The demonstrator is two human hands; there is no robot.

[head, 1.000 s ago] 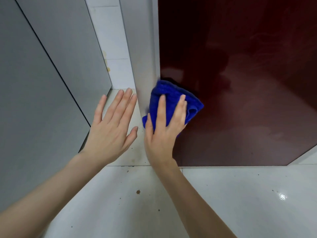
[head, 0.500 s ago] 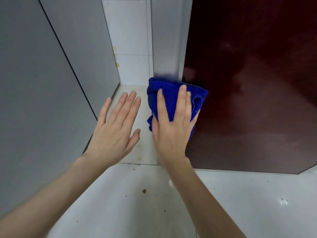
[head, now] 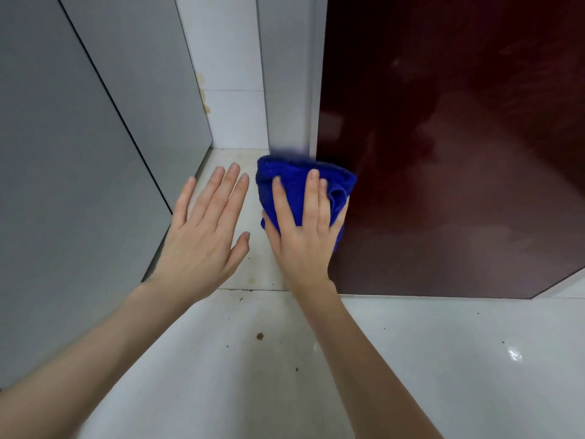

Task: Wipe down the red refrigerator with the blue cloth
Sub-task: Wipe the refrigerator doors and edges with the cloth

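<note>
The red refrigerator (head: 459, 137) fills the right half of the view; its glossy dark red front reaches almost to the floor, and its grey side panel (head: 288, 90) faces left. My right hand (head: 304, 236) presses a bunched blue cloth (head: 294, 182) flat against the lower left corner of the fridge, where the red front meets the grey side. Its fingers lie straight over the cloth. My left hand (head: 205, 236) hovers beside it with fingers spread and straight, holding nothing, in the gap left of the fridge.
Grey cabinet panels (head: 79, 153) stand close on the left, leaving a narrow gap backed by a white tiled wall (head: 231, 74). The white tiled floor (head: 411, 359) below carries small brown specks of dirt (head: 260, 336).
The cloth and my right hand have slid from the red front's edge onto the corner with the grey side and slightly down. My left hand stays beside it, open.
</note>
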